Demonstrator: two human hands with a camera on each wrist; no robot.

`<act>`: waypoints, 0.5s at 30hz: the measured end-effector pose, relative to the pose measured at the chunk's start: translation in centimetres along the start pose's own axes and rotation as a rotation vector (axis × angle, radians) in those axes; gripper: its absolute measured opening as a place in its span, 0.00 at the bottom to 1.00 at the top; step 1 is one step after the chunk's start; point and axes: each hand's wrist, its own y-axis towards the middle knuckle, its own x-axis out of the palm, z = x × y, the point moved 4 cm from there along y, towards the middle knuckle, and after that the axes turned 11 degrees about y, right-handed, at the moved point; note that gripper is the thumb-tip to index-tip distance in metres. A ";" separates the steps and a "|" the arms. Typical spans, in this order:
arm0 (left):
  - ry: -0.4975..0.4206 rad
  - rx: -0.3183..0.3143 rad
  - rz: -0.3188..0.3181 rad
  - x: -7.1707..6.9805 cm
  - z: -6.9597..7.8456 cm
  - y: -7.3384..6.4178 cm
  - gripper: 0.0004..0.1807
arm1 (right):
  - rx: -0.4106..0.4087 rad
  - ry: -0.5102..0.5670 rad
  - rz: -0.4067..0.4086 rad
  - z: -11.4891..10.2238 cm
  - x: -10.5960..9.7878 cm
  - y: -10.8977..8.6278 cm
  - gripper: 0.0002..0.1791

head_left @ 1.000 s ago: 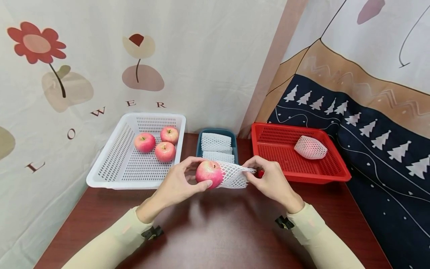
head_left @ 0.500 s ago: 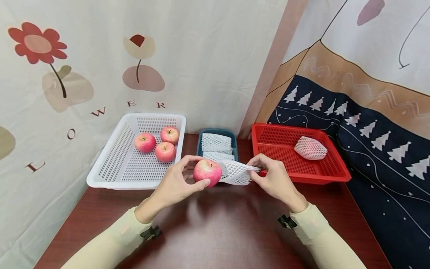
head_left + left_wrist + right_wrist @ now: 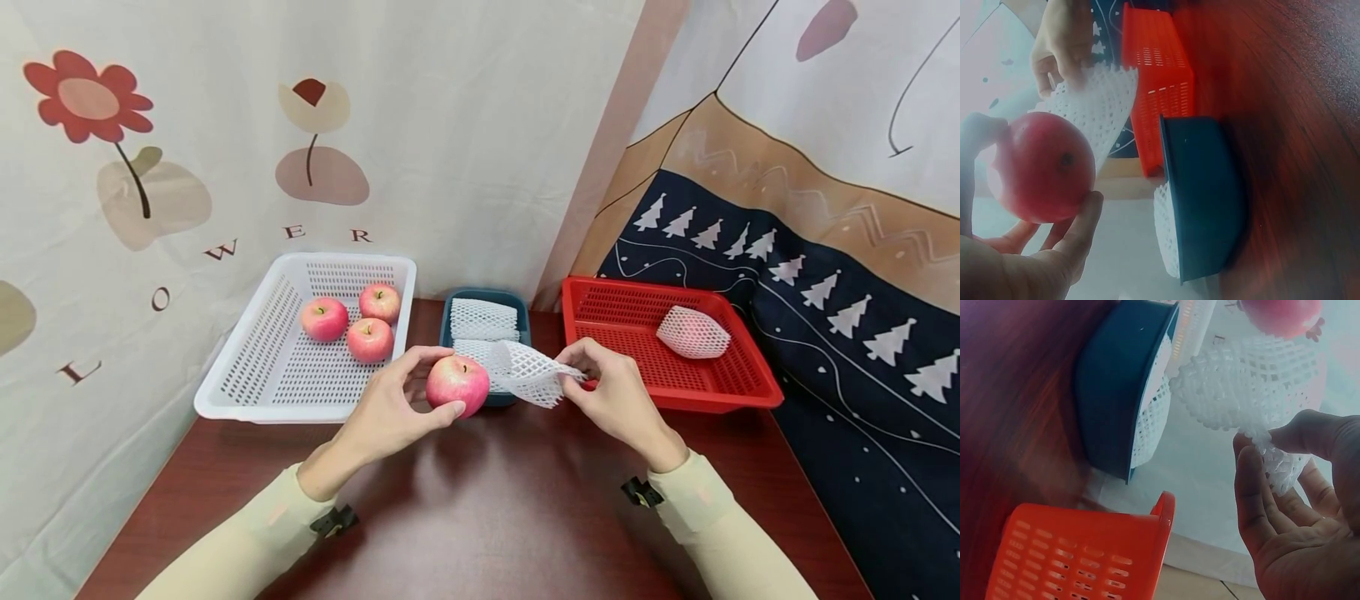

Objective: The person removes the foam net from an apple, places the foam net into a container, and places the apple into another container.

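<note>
My left hand [image 3: 397, 404] grips a red-pink apple [image 3: 458, 387] between thumb and fingers, above the table in the head view. Facing it, my right hand [image 3: 618, 400] pinches the gathered end of a white foam net sleeve [image 3: 534, 375]. The sleeve's wide end points toward the apple, with a gap between them in the right wrist view. Behind both hands, a dark teal bin [image 3: 525, 321] holds more white foam nets [image 3: 483, 319]. In the left wrist view the apple [image 3: 1044, 167] shows a dark hollow on its side.
A white perforated basket [image 3: 225, 392] with several apples, three of them visible [image 3: 325, 319], stands at the left. On the right is a red basket [image 3: 622, 333] holding one net-wrapped apple [image 3: 693, 332]. Printed curtains [image 3: 480, 150] hang behind the table [image 3: 480, 533].
The apple has come away from the net sleeve. My left hand has shifted slightly left with the apple, while my right hand has moved slightly right with the net.
</note>
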 end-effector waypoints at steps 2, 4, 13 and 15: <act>0.008 0.001 0.005 -0.1 0.0 -0.1 0.37 | -0.007 -0.012 0.004 0.0 0.1 0.2 0.18; 0.010 0.001 0.009 -0.2 -0.1 -0.1 0.37 | -0.017 -0.025 0.005 -0.1 0.2 0.4 0.18; 0.031 -0.002 0.022 -0.5 -0.3 -0.3 0.38 | -0.064 -0.087 0.018 -0.8 0.8 1.5 0.16; 0.045 -0.002 0.028 -0.6 -0.4 -0.3 0.38 | -0.073 -0.098 0.020 -1.0 0.9 1.8 0.17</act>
